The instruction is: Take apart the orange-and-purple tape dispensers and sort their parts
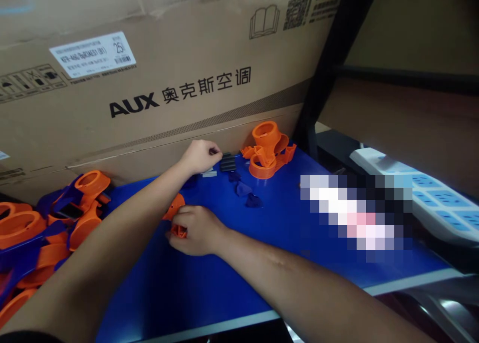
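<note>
Orange tape dispenser (175, 205), best kept steady, sits in the curled right hand (198, 231); left hand (202, 156), pinched near black strips (227, 162), hold unclear.

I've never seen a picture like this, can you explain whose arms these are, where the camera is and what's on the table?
There's no machine here: these are one person's bare arms, seen by a camera worn on that person's head, looking forward and down. The right hand grips an orange part. The left hand is beside some dark ridged pieces; whether it holds anything, I can't tell. On the blue tabletop also lie dark blue scraps and, near the back, a cluster of orange parts. More orange and blue parts are piled at the left. Behind stands a cardboard box marked AUX.
</note>
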The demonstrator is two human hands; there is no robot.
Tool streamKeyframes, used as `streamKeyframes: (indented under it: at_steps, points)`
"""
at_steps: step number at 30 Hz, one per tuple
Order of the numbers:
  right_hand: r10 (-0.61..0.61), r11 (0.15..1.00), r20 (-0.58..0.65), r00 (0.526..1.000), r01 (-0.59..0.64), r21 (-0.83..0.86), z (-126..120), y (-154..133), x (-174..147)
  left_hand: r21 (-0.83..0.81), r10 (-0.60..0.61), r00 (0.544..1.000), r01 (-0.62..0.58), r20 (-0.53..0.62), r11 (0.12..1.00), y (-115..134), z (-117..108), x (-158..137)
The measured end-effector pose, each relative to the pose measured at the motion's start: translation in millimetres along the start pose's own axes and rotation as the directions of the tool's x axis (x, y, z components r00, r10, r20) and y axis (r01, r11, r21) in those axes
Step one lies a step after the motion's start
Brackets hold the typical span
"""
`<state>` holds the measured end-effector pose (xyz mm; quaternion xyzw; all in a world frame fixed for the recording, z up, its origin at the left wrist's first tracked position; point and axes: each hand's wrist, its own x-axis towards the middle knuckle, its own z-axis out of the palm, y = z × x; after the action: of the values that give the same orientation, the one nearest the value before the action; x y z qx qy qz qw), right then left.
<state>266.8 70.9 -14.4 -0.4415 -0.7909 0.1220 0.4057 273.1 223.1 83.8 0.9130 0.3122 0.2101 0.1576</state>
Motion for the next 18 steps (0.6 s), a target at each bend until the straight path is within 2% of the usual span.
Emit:
streamKeyframes:
  at_steps: [2,5,7,9,12,18]
  points:
    - [0.017,0.999,-0.025,1.0,-0.016,0.031,-3,-1,1,0.0,0.051,0.992,-0.051,-0.117,0.999,8,-22,-29]
    - [0.037,0.995,-0.069,0.997,-0.031,0.092,-6,-1,3,0.06,0.195,0.912,-0.186,-0.362,0.981,15,-47,-94]
    - [0.026,0.989,-0.104,0.994,-0.011,0.147,-8,1,3,0.151,0.33,0.851,-0.293,-0.408,0.944,13,-52,-139]
    - [-0.001,0.978,-0.149,0.989,0.032,0.204,-9,5,3,0.187,0.397,0.827,-0.351,-0.398,0.917,6,-47,-176]
    - [-0.021,0.973,-0.17,0.985,0.059,0.221,-8,11,3,0.188,0.419,0.854,-0.377,-0.309,0.907,-6,-32,-204]
    - [-0.006,0.971,-0.17,0.985,0.046,0.234,-6,10,6,0.151,0.334,0.926,-0.31,-0.176,0.939,-14,-28,-205]
